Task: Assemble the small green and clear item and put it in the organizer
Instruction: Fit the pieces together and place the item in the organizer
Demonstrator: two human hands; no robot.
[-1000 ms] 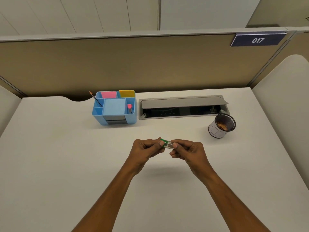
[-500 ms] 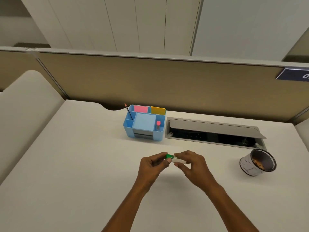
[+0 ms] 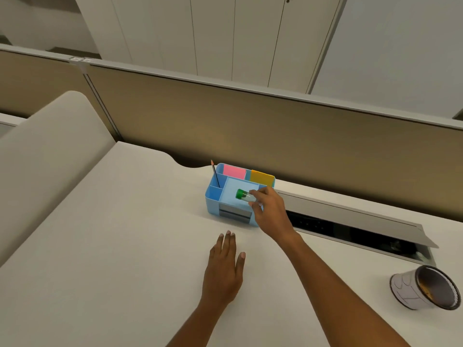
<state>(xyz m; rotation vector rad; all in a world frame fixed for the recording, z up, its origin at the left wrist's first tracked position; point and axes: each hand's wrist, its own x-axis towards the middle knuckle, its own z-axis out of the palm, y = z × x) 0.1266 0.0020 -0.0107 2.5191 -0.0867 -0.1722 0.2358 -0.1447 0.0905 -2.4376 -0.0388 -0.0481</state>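
Holding the small green and clear item (image 3: 245, 196) in our right hand (image 3: 270, 209), we are pinching its clear body between thumb and fingertips, the green cap pointing left. It is hovering over the large middle compartment of the light blue organizer (image 3: 213, 200), tilted nearly flat; we cannot tell whether it is touching the compartment floor. Our left hand (image 3: 223, 269) is lying palm down on the table (image 3: 112, 259), fingers straight and close together, gripping nothing, near us and well apart from the organizer.

Around the organizer, we are seeing a thin dark pencil (image 3: 215, 174) leaning up out of the far left compartment, a pink pad (image 3: 234, 171) and a yellow pad (image 3: 262, 177) standing in the far compartments, and a grey drawer front (image 3: 234, 213) on the near wall. Our right hand is covering the organizer's right end. Just right of it, a grey hinged flap (image 3: 350, 214) is standing open over a dark cable trough (image 3: 350, 234). A round white cup (image 3: 411, 289) with a dark rim is lying on its side at the near right, well apart. A tan fabric partition (image 3: 275, 126) is running along the far edge of the smooth, off-white table.
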